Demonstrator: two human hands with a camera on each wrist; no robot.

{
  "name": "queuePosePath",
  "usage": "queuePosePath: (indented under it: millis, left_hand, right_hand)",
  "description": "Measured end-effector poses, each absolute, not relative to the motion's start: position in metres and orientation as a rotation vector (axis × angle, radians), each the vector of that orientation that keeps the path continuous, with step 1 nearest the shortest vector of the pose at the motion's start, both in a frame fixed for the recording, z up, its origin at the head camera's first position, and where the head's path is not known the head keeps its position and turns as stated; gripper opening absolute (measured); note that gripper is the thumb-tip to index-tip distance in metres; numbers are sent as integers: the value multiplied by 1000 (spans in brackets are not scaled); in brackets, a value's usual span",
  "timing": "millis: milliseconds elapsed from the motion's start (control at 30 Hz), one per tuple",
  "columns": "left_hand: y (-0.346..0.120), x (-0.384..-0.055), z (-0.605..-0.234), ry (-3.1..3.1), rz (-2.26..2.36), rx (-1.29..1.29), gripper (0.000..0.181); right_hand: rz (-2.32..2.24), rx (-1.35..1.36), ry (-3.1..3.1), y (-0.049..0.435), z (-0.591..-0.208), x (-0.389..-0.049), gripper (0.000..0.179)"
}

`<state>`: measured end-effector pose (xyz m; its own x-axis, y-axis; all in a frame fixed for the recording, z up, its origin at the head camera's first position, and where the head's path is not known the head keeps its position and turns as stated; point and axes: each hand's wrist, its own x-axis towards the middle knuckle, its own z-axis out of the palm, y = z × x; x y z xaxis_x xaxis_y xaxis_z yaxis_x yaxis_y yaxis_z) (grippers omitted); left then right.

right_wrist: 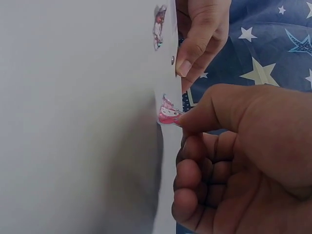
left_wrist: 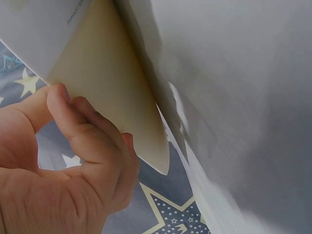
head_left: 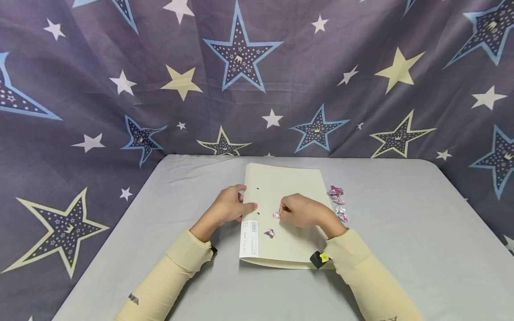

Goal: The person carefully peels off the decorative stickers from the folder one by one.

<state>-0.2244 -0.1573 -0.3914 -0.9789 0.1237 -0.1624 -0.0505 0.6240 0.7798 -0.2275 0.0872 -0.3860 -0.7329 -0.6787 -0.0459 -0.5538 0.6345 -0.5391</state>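
A cream clip file folder (head_left: 295, 183) lies on the table, its white label strip (head_left: 249, 240) at the lower left. My left hand (head_left: 228, 206) grips its left edge, thumb on the cover and fingers underneath; the left wrist view shows those fingers against the folder's underside (left_wrist: 105, 78). Between thumb and index finger, my right hand (head_left: 303, 211) pinches a small pink sticker (right_wrist: 168, 115) at the cover surface. I cannot tell whether the sticker is stuck down. Below it, a dark and pink sticker (head_left: 270, 233) lies on the cover.
Several pink and silvery stickers lie in two small groups, an upper group (head_left: 336, 195) and a lower group (head_left: 341, 214), by the folder's right edge. A grey cloth covers the table (head_left: 401, 214). Behind stands a dark curtain (head_left: 297, 84) with stars.
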Motion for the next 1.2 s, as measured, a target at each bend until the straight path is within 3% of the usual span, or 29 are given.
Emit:
queuePosePath:
  millis: [1200]
  left_hand:
    - [-157,-223,-389,2629,1302,62,78]
  right_hand:
    - [-950,-713,2713,165,-361,-249,15]
